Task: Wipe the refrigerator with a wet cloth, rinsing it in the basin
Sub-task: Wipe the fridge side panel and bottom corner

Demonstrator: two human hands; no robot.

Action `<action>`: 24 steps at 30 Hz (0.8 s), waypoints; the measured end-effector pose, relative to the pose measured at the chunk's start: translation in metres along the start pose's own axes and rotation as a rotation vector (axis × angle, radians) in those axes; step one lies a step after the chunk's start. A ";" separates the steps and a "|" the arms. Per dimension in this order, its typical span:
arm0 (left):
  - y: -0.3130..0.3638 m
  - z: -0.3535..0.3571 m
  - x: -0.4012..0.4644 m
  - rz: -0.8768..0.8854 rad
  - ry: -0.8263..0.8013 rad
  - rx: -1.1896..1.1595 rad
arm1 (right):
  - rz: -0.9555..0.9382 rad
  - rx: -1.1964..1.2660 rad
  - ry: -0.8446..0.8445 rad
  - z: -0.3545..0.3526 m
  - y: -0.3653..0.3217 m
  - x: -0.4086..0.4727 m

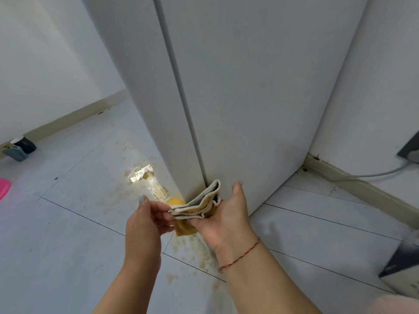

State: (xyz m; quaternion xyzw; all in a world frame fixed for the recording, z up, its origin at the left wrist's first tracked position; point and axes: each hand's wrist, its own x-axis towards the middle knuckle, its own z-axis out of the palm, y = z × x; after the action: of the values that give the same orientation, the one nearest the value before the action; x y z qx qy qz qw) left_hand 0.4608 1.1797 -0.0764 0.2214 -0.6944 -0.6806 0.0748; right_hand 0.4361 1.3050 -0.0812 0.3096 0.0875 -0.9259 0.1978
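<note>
Yellow-and-grey folded cloth [199,203] held between left hand [145,219] and right hand [226,219] beside refrigerator [249,98]

floor: pale tiled floor [79,245], yellowish stains at centre
on it: refrigerator [249,98] centre; dark containers [21,147] far left; pink object [4,189] left edge; grey cable [374,174] right
</note>
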 end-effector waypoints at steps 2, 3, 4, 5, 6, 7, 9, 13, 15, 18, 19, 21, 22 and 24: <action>0.010 -0.002 0.003 0.072 0.036 0.046 | -0.010 -0.005 -0.040 0.010 -0.001 -0.015; 0.015 -0.002 0.004 0.104 0.030 0.078 | -0.020 -0.020 -0.057 0.016 -0.001 -0.023; 0.018 -0.002 0.004 0.113 0.013 0.103 | -0.029 -0.030 -0.068 0.020 -0.002 -0.028; 0.023 -0.001 0.002 0.081 -0.016 0.111 | -0.036 -0.041 -0.082 0.024 -0.002 -0.034; 0.028 0.001 0.000 0.032 -0.059 0.102 | -0.041 -0.048 -0.103 0.026 -0.003 -0.037; 0.035 0.001 -0.004 -0.004 -0.099 0.086 | -0.050 -0.061 -0.129 0.031 -0.003 -0.044; 0.048 0.004 -0.012 -0.011 -0.140 0.060 | -0.060 -0.072 -0.176 0.038 -0.004 -0.053; 0.079 0.004 -0.022 0.070 -0.112 -0.016 | -0.087 -0.089 -0.241 0.062 -0.010 -0.079; 0.098 0.002 -0.025 0.104 -0.108 -0.044 | -0.089 -0.108 -0.275 0.077 -0.012 -0.092; 0.125 0.000 -0.028 0.169 -0.105 -0.090 | -0.099 -0.129 -0.341 0.098 -0.016 -0.111; 0.134 -0.001 -0.029 0.194 -0.106 -0.103 | -0.105 -0.136 -0.360 0.105 -0.017 -0.118; 0.150 -0.003 -0.030 0.238 -0.102 -0.118 | -0.116 -0.148 -0.397 0.117 -0.019 -0.130; 0.157 -0.003 -0.031 0.262 -0.101 -0.128 | -0.123 -0.152 -0.420 0.123 -0.021 -0.137; 0.170 -0.003 -0.033 0.310 -0.106 -0.147 | -0.134 -0.159 -0.465 0.133 -0.023 -0.146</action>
State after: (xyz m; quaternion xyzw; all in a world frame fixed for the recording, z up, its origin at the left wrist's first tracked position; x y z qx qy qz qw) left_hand 0.4563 1.1860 0.0970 0.0692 -0.6715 -0.7206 0.1581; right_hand 0.4615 1.3341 0.1140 0.0652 0.1323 -0.9735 0.1746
